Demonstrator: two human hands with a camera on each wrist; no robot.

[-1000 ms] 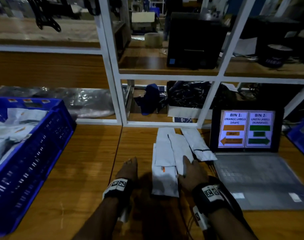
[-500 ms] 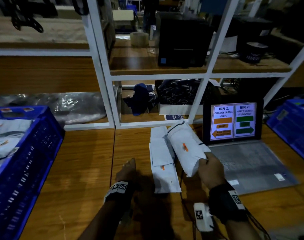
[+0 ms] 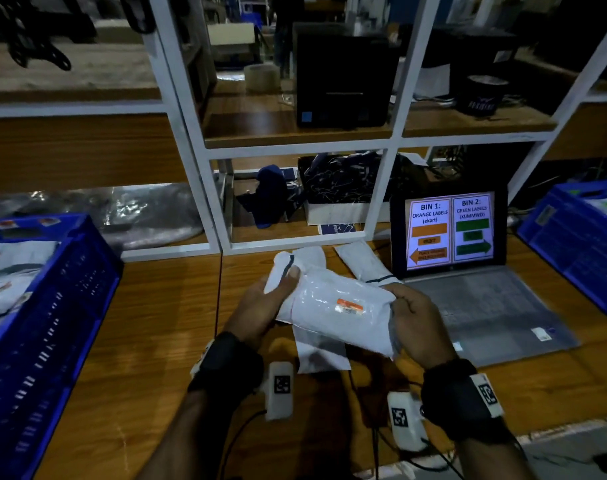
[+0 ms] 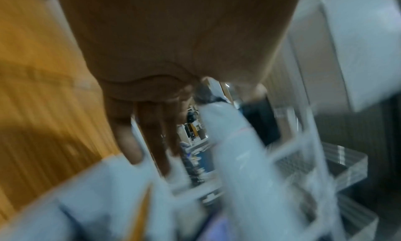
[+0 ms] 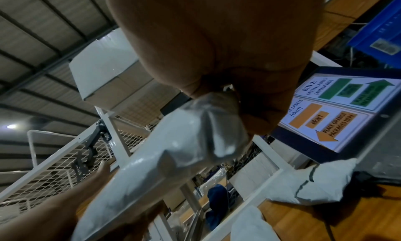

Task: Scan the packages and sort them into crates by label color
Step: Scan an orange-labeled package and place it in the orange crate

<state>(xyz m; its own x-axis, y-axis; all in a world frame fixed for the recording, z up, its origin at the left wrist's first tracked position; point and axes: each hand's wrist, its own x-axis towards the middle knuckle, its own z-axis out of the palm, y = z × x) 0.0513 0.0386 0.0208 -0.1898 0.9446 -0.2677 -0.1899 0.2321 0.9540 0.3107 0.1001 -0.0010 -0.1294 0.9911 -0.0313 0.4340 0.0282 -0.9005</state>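
A white poly package [image 3: 333, 306] with an orange label [image 3: 349, 305] is held above the wooden table [image 3: 156, 323] by both hands. My left hand [image 3: 267, 299] grips its far left end, thumb on top. My right hand [image 3: 412, 323] pinches the right end, which the right wrist view shows as a crumpled corner [image 5: 217, 124]. In the blurred left wrist view the package [image 4: 238, 159] runs past my fingers [image 4: 134, 141]. More white packages [image 3: 364, 263] lie on the table underneath. A blue crate [image 3: 45, 306] with packages stands at the left, another blue crate [image 3: 579, 244] at the right.
An open laptop [image 3: 485, 306] at the right shows a sign [image 3: 449, 230]: bin 1 orange labels with an arrow left, bin 2 green labels with an arrow right. A white shelf frame [image 3: 205, 168] rises behind the table, holding a black printer [image 3: 343, 74] and clutter.
My left hand rose from the table and took the package's left end. The right hand swung the package down to lie crosswise between both hands, label up. The camera moved closer.
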